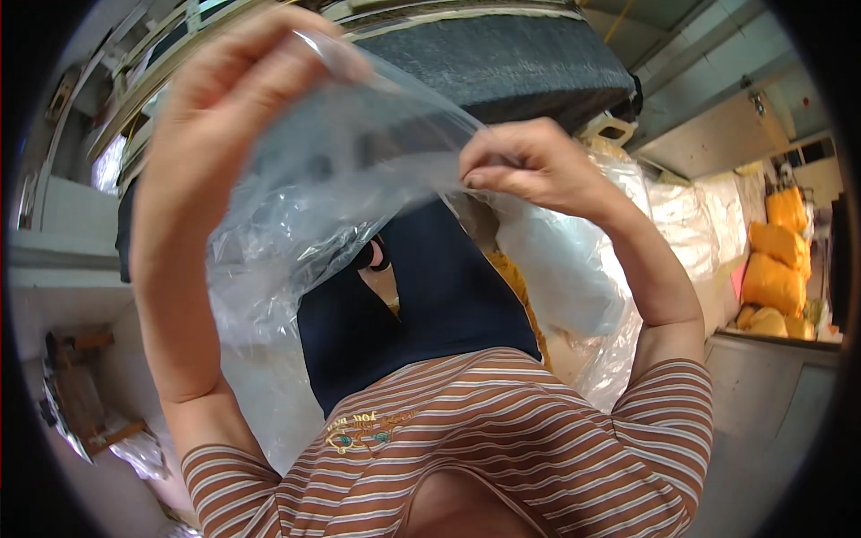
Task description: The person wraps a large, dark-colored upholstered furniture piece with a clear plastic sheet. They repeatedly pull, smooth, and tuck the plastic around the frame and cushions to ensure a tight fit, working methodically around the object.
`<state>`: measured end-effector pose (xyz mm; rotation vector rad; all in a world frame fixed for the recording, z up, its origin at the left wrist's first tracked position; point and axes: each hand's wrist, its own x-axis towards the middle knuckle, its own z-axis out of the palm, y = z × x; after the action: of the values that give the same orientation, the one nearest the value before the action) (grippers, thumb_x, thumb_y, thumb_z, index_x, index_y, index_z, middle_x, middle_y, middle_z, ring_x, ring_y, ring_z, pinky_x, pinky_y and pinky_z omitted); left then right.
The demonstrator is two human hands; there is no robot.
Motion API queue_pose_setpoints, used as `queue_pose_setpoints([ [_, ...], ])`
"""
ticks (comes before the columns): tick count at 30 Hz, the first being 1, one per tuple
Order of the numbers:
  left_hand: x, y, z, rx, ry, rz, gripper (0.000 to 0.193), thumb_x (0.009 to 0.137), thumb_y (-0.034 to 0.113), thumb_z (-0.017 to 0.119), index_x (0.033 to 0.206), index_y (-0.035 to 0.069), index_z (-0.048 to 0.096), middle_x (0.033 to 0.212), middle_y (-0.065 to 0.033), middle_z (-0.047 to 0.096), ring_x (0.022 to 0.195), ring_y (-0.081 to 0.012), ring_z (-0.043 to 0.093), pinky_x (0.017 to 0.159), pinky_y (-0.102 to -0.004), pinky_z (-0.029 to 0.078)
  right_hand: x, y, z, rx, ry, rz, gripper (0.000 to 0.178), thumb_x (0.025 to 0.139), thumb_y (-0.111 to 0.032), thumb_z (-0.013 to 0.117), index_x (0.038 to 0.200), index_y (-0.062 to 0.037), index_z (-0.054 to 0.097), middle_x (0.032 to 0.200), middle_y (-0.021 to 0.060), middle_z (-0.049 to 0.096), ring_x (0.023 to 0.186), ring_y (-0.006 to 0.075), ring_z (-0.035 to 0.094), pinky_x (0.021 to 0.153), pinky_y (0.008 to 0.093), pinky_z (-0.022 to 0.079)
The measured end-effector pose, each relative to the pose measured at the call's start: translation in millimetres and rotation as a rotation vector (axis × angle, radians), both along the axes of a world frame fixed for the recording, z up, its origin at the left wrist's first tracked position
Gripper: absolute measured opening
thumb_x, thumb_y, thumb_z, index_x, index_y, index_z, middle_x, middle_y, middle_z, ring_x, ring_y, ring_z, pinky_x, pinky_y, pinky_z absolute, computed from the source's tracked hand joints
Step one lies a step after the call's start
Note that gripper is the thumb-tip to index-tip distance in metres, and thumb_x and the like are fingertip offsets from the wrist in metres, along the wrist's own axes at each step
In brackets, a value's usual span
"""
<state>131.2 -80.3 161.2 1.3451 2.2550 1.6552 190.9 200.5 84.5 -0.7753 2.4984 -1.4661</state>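
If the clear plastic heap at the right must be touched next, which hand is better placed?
Probably the right hand: it appears just above the heap, while the left hand is farther away. Both hold clear film, so neither is free.

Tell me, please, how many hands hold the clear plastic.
2: the left hand at the upper left, the right hand right of centre, with clear plastic stretched between them.

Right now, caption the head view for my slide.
Left hand and right hand hold up clear plastic, spread between them.
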Motion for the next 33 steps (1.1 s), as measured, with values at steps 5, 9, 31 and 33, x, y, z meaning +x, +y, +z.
queue_pose_setpoints([
  [5,-41,-99,24,0.496,-0.219,0.65,0.045,0.098,0.023,0.046,0.139,0.006,0.039,0.133,-0.0132,0.049,0.125,-0.0253,0.046,0.099,-0.0369,0.044,4,115,-163,1.053,-0.17,-0.169,0.018,0.081,-0.027,0.061,0.091,-0.0144,0.069,0.088,0.0143,0.067,0.084,0.0345,0.063,0.074,0.0432,0.05],
  [9,-81,-164,-45,0.357,-0.375,0.72,0.024,0.094,0.019,0.054,0.115,0.009,0.052,0.071,0.0085,0.042,0.05,0.0013,0.029,0.039,-0.0154,0.022,14,298,-212,1.434,-0.411,-0.623,0.024,0.079,-0.013,0.054,0.096,-0.0038,0.069,0.102,0.0168,0.067,0.096,0.0331,0.064,0.08,0.0461,0.051],
  [31,-102,-567,-220,-1.3,0.124,1.571,0.046,0.099,0.03,0.03,0.124,-0.004,0.049,0.12,-0.0246,0.056,0.11,-0.0412,0.052,0.091,-0.0439,0.041,-233,263,-102,1.06,0.38,-1.19,0.055,0.087,-0.057,0.046,0.126,-0.0186,0.055,0.122,0.0151,0.056,0.11,0.035,0.054,0.093,0.0461,0.042],
  [33,-108,-573,-207,-1.321,0.123,1.602,0.045,0.099,0.031,0.03,0.126,-0.001,0.048,0.12,-0.0242,0.056,0.109,-0.0413,0.053,0.09,-0.0446,0.041,-254,284,-101,1.007,0.326,-1.21,0.055,0.087,-0.061,0.043,0.124,-0.0232,0.058,0.126,0.0134,0.055,0.115,0.0371,0.051,0.095,0.0496,0.039],
])
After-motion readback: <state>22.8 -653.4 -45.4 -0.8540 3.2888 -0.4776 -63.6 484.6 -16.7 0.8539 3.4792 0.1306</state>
